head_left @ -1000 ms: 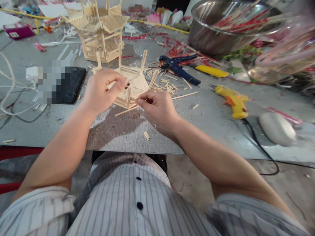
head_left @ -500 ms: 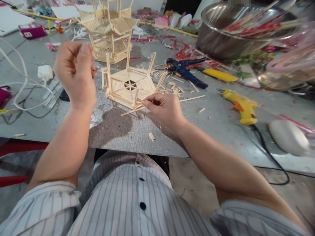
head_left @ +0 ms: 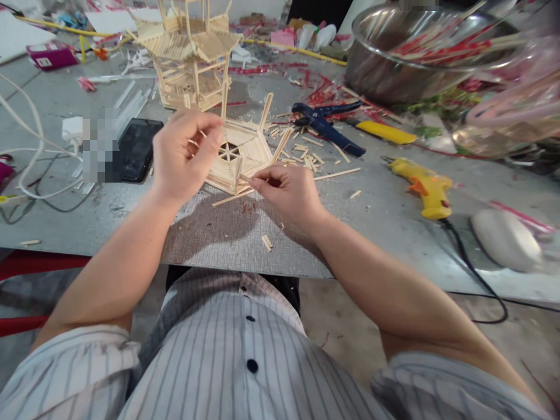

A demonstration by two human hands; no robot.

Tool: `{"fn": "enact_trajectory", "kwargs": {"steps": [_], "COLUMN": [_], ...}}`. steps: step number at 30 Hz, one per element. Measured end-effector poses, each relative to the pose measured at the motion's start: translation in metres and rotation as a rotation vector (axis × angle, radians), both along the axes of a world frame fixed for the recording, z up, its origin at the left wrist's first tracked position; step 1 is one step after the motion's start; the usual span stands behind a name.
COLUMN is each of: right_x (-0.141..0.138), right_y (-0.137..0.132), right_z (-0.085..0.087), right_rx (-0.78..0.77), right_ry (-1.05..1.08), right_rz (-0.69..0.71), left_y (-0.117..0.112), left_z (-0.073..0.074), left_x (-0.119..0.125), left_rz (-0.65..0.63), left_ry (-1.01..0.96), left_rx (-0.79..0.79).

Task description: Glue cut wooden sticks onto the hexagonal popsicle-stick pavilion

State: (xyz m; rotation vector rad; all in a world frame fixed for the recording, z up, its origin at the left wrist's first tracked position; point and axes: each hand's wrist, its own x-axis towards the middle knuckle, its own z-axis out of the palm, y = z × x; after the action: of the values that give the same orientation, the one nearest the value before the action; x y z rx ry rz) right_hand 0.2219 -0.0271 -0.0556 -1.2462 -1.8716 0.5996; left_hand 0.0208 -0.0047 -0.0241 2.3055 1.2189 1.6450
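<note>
A small hexagonal frame of wooden sticks (head_left: 245,149) with upright posts rests on the grey table (head_left: 219,233). My left hand (head_left: 184,154) curls over the frame's left side, fingertips pinched on one of its sticks. My right hand (head_left: 289,189) is closed at the frame's near right corner, pinching a thin stick (head_left: 227,198) that lies along the base. Behind the frame stands a taller stick pavilion (head_left: 188,58) with roofs.
A black phone (head_left: 135,149) lies to the left beside white cables (head_left: 30,151). A blue clamp tool (head_left: 326,125), a yellow knife (head_left: 387,133), a yellow glue gun (head_left: 422,186) with black cord, a white stone (head_left: 505,239) and a steel bowl (head_left: 420,52) are on the right. Loose sticks are scattered about.
My left hand had lifted up and to the left away from the frame, and has now come back down onto its left side. My right hand stays put.
</note>
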Motion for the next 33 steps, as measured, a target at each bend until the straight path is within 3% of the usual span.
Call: {"fn": "enact_trajectory", "kwargs": {"steps": [4, 8, 19, 33], "right_x": [0.0, 0.0, 0.0, 0.0], "right_y": [0.001, 0.001, 0.001, 0.002], "right_z": [0.0, 0.0, 0.0, -0.001], "right_rx": [0.006, 0.018, 0.019, 0.041], "right_ry": [-0.01, -0.011, -0.021, -0.023], "right_rz": [-0.001, -0.004, 0.001, 0.004], "left_y": [-0.006, -0.009, -0.005, 0.001], "left_z": [-0.002, -0.002, -0.01, -0.018], "left_x": [0.008, 0.011, 0.014, 0.012], "left_rz": [-0.123, -0.145, -0.144, -0.176], "left_ry": [0.081, 0.107, 0.073, 0.082], "left_rx": [-0.154, -0.283, -0.332, -0.255]}}
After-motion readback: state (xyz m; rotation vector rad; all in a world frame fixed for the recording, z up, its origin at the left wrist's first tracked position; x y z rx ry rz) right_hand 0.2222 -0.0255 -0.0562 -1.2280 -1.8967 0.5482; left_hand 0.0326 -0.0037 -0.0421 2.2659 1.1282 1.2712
